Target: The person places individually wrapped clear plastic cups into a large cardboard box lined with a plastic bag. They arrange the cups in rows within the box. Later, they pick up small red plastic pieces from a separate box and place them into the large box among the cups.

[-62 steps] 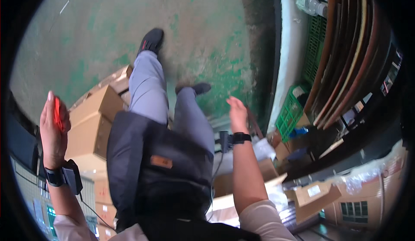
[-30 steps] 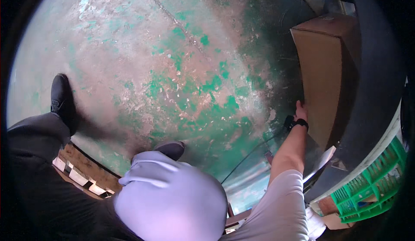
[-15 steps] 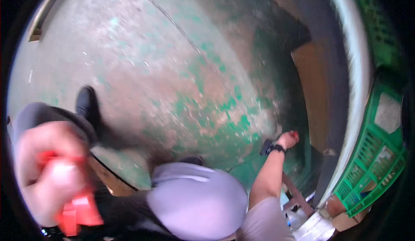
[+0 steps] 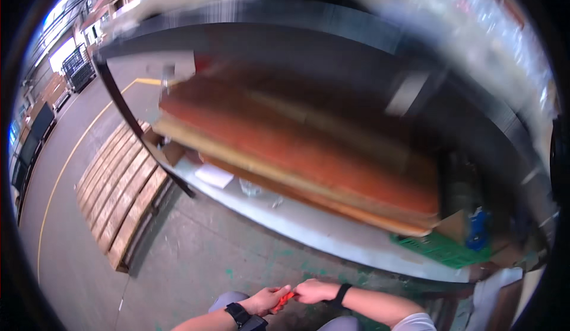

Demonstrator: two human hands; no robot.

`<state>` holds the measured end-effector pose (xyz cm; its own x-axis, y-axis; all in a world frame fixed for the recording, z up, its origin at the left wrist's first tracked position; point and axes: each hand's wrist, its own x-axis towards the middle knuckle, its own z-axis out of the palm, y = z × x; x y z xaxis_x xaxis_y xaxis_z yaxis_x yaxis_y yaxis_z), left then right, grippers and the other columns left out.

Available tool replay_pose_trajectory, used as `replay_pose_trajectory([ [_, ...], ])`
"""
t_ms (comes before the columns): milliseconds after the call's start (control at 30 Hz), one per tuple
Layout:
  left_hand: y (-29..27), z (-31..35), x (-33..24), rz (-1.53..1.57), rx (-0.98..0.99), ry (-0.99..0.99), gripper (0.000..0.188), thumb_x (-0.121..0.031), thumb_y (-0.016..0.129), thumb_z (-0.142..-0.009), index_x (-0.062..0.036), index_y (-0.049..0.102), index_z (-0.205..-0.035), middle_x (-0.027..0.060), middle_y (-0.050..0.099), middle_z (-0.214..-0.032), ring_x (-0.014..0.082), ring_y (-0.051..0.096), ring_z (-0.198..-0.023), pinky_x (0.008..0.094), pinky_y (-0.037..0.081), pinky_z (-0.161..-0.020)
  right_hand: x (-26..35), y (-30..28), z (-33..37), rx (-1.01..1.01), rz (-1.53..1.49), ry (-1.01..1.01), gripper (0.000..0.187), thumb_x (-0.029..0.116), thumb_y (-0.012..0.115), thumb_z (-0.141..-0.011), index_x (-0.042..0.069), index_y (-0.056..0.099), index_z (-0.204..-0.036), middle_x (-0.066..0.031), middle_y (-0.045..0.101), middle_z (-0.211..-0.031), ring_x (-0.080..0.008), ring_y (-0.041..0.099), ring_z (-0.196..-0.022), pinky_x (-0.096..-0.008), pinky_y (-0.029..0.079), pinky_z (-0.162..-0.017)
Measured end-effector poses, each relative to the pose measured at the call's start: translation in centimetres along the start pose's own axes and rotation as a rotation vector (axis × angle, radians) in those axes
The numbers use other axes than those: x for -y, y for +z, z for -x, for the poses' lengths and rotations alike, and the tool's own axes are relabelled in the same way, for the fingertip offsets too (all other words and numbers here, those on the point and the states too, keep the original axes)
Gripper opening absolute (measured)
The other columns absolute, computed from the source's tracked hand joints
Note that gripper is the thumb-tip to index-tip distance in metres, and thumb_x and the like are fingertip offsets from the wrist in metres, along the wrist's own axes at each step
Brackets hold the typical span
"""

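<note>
Low in the view, my two hands meet above my knees. My left hand (image 4: 268, 300), with a black watch on its wrist, is closed around a small bright red object (image 4: 284, 302) whose kind I cannot make out. My right hand (image 4: 312, 291), with a black band at the wrist, has its fingers curled in against the upper end of the red object. Whether those fingers grip it or something smaller is hidden.
A dark-framed bench holds orange-brown boards (image 4: 285, 144) above a pale lower shelf (image 4: 267, 215). A green crate (image 4: 439, 249) and a blue object (image 4: 477, 229) stand at its right end. A wooden pallet (image 4: 122, 188) lies at the left. Clear plastic (image 4: 493, 28) covers the top right.
The view has swung up from the floor to the bench. My hands, far apart before, are now together. My left hand still holds the red object; my right hand has come to it.
</note>
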<state>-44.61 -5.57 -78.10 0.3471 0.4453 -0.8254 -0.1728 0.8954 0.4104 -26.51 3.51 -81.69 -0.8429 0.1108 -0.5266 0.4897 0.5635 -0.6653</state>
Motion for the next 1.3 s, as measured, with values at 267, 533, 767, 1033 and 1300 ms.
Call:
replay_pose_trajectory([
  [267,4.9,9.1,-1.1,-0.231,-0.136,-0.068,0.052,-0.064,0.051,-0.091,-0.0185,0.052,-0.064,-0.0070,0.041,-0.054,0.0058,0.035,-0.043,0.0229,0.026,-0.041,9.5,-1.9,13.4,-0.418,-0.432,0.296,0.037,0.035,0.049,-0.094,0.003,0.065,-0.099,-0.0204,0.067,-0.099,-0.0405,0.064,-0.094,-0.0467,0.050,-0.081],
  [533,24.4,29.1,-14.2,-0.270,-0.009,0.075,0.039,-0.047,0.045,-0.101,-0.0112,0.054,-0.089,0.0007,0.053,-0.069,0.0103,0.044,-0.049,0.0252,0.034,-0.042,36.0,-16.4,38.0,-0.854,-1.210,0.546,0.039,0.035,0.042,-0.102,0.000,0.061,-0.099,-0.0145,0.066,-0.097,-0.0308,0.064,-0.093,-0.0399,0.049,-0.083],
  [767,46.2,39.4,-21.9,-0.047,0.463,0.341,0.030,-0.035,0.045,-0.103,-0.0079,0.055,-0.110,0.0040,0.062,-0.099,0.0166,0.061,-0.091,0.0323,0.052,-0.081,45.6,-19.7,51.0,-1.951,-0.421,0.265,0.024,0.014,0.046,-0.099,-0.001,0.061,-0.111,-0.0206,0.049,-0.134,-0.0395,0.040,-0.131,-0.0430,0.033,-0.110],
  [1033,60.9,39.2,-23.0,0.044,0.689,-0.004,0.051,-0.046,0.037,-0.103,-0.0064,0.049,-0.134,0.0089,0.058,-0.127,0.0230,0.054,-0.119,0.0352,0.043,-0.102,41.6,-19.7,60.8,-1.786,-0.198,1.034,0.064,0.010,0.050,-0.088,-0.002,0.028,-0.146,-0.0274,0.020,-0.154,-0.0454,0.020,-0.142,-0.0611,0.017,-0.111],
  [1300,59.9,32.5,-34.1,-0.010,0.533,-0.109,0.026,-0.039,0.052,-0.099,-0.0132,0.054,-0.097,0.0003,0.052,-0.079,0.0084,0.046,-0.058,0.0214,0.036,-0.043,26.4,-27.3,69.3,-1.845,-0.813,0.314,0.032,0.017,0.053,-0.097,0.003,0.057,-0.125,-0.0185,0.060,-0.126,-0.0296,0.055,-0.121,-0.0384,0.043,-0.100],
])
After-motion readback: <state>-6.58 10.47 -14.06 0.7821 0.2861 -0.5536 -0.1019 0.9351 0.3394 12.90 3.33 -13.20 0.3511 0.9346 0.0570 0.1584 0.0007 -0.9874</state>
